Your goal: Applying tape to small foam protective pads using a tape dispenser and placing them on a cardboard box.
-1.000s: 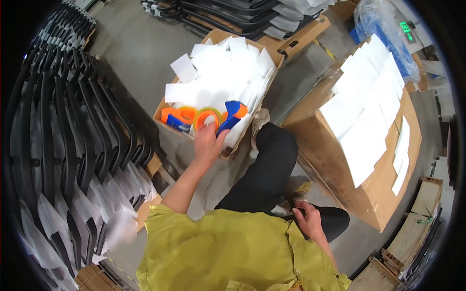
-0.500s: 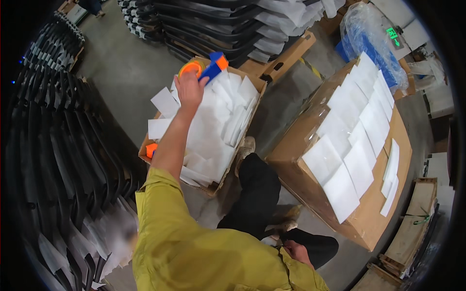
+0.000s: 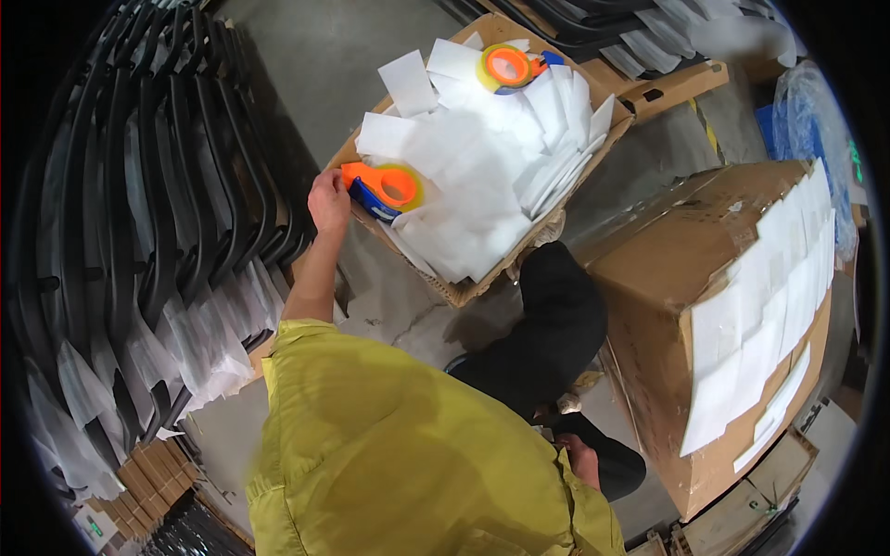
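Observation:
My left hand is at the left corner of a cardboard box, its curled fingers closed at the orange end of a tape dispenser. That dispenser has a blue body and a yellow roll, and lies at the box's edge. White foam sheets fill the box in a loose heap. On their far end rests a second tape dispenser, apart from both hands. My right hand is low by my black trousers, with curled fingers; whatever they hold is hidden.
Black curved frames with white wrapping stand stacked at left; more frames are at the far right. On my right is a large carton with overlapping white sheets on one face. Blue plastic-wrapped material stands beyond it.
My left hand has left the far tape dispenser, which now lies on the sheets, and has come back to the dispenser at the box's left corner. The view has turned left.

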Demonstrator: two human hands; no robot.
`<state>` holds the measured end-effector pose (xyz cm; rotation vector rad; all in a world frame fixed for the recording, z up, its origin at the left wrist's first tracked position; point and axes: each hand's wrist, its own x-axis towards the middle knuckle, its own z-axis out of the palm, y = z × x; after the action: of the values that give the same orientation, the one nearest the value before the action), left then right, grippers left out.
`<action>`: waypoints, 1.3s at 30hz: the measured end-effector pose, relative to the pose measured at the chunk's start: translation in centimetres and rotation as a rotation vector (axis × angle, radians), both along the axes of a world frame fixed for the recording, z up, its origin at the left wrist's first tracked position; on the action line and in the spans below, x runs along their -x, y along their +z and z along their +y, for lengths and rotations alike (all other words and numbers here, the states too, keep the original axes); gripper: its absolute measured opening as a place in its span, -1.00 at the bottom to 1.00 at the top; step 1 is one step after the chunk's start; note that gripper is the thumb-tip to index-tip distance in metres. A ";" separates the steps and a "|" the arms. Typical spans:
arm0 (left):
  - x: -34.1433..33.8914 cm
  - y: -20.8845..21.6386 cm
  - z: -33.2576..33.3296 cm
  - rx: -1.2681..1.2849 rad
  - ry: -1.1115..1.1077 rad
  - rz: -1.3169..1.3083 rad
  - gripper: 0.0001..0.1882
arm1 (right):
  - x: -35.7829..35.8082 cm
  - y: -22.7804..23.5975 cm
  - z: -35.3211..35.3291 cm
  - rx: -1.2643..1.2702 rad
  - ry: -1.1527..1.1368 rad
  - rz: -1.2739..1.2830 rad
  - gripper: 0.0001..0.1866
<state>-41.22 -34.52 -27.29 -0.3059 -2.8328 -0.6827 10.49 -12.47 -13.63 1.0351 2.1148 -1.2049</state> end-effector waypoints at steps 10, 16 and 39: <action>-2.3 -3.9 4.2 0.971 -0.700 -0.403 -0.76 | -1.1 0.1 -0.3 -0.015 -0.056 0.029 -0.76; -2.8 0.8 3.4 0.815 -0.670 -0.284 -0.70 | -1.7 0.8 -1.0 -0.084 -0.003 0.036 -0.76; -27.3 32.0 14.1 -1.143 -1.524 -1.168 -0.33 | 0.9 18.6 -0.2 -0.742 -0.195 1.325 -0.82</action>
<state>-13.89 -20.39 4.74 -2.3084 -1.4551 -3.1770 9.63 -12.64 4.96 0.7328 3.7624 -1.4088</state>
